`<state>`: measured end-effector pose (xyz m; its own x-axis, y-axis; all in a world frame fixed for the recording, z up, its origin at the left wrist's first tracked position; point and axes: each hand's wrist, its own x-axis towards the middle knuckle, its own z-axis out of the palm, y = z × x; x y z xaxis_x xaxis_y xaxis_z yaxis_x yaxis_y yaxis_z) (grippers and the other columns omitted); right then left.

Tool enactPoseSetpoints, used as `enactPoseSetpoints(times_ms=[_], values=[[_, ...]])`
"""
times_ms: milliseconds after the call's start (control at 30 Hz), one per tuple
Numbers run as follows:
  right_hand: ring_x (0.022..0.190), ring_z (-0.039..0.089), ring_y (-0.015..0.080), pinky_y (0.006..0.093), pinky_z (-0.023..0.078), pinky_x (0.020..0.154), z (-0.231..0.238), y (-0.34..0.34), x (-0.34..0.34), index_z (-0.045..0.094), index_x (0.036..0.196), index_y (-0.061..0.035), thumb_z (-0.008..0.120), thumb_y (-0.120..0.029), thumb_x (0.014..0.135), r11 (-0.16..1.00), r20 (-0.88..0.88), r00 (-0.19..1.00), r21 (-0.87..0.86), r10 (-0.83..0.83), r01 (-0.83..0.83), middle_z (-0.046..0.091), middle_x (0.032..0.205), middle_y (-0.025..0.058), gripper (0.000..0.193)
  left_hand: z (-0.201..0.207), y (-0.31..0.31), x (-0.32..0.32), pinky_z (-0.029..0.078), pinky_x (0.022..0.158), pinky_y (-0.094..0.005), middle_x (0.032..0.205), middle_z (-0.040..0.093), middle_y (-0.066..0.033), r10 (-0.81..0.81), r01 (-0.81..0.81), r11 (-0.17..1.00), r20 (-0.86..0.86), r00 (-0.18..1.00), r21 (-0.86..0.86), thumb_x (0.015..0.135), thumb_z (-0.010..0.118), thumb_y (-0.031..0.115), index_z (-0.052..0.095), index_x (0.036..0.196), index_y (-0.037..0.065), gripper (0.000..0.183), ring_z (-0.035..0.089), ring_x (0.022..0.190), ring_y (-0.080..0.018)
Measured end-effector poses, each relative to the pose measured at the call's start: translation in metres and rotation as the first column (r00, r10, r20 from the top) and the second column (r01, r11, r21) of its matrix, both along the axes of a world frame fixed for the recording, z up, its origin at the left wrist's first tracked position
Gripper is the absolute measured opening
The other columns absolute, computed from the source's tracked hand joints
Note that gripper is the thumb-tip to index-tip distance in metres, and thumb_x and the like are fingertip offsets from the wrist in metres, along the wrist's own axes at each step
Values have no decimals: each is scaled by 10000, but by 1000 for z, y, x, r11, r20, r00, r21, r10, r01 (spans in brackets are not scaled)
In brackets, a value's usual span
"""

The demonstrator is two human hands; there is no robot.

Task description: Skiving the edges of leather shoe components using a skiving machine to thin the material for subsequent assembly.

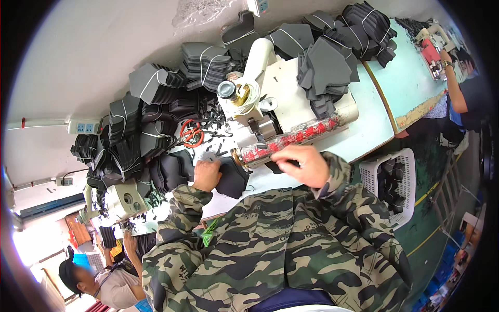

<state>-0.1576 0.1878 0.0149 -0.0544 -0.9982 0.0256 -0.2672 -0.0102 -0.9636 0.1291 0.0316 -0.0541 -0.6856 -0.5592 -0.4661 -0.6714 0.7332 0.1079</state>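
Your camouflage jacket sits closest, filling the space below both hands. Your left hand (207,174) is palm down with its fingers bent over and pointing away from you, resting at the edge of a dark grey flat piece (233,179), which lies just to its right; the fingertips are blurred, so whether they pinch it can't be told. More dark pieces (171,171) lie just to that hand's left. Your right hand (303,165) is half open, fingers loosely curled and thumb apart, with nothing visible in its grasp; it is near the red-streaked front edge (306,134) of the cream bench machine (280,78).

Beyond your left hand lie red-handled scissors (192,134) and a scatter of black offcuts (210,112), and farther out, banded stacks of grey pieces (205,62) line the wall. A coil of white cord (249,98) hangs on the machine, beyond and between your hands. A loose pile of grey pieces (325,67) rests on the machine, past your right hand. To that hand's right, lower than the tabletop (371,122), stands a white plastic basket (368,179) holding dark bundles (391,182).
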Motion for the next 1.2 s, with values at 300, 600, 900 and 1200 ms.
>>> enactPoseSetpoints(times_ms=[300, 600, 900, 1200], values=[[843, 625, 122, 273, 499, 750, -27, 4, 27, 634, 1085, -3, 575, -1, 810, 961, 145, 986, 273, -87, 45, 677, 956, 98, 281, 89, -17, -85, 438, 588, -294, 696, 545, -48, 385, -178, 606, -90, 919, 775, 941, 532, 206, 584, 977, -13, 228, 471, 621, -106], [751, 649, 160, 282, 507, 684, -34, -2, 46, 597, 1150, 13, 614, -50, 790, 894, 382, 857, 411, -346, 178, 680, 885, 137, 366, 79, -54, -104, 449, 661, -289, 758, 626, -47, 232, -135, 711, -49, 972, 690, 937, 507, 221, 624, 1009, -13, 272, 524, 685, -116], [822, 628, 243, 297, 504, 706, 4, 21, 23, 602, 1119, -18, 616, 5, 791, 960, -94, 959, 70, -266, 273, 611, 967, 143, 329, 65, -56, -145, 478, 789, -342, 973, 660, -180, 150, 21, 803, -236, 960, 595, 831, 614, 144, 604, 1125, 41, 312, 628, 888, -277], [805, 623, 293, 319, 506, 707, 45, -42, -43, 648, 953, -23, 582, 35, 770, 936, -492, 804, -271, -334, 223, 620, 917, 132, 203, 63, 0, -130, 490, 591, -449, 652, 621, -221, 136, -90, 983, -311, 941, 159, 929, 505, 305, 618, 871, -22, 351, 636, 668, -379]])
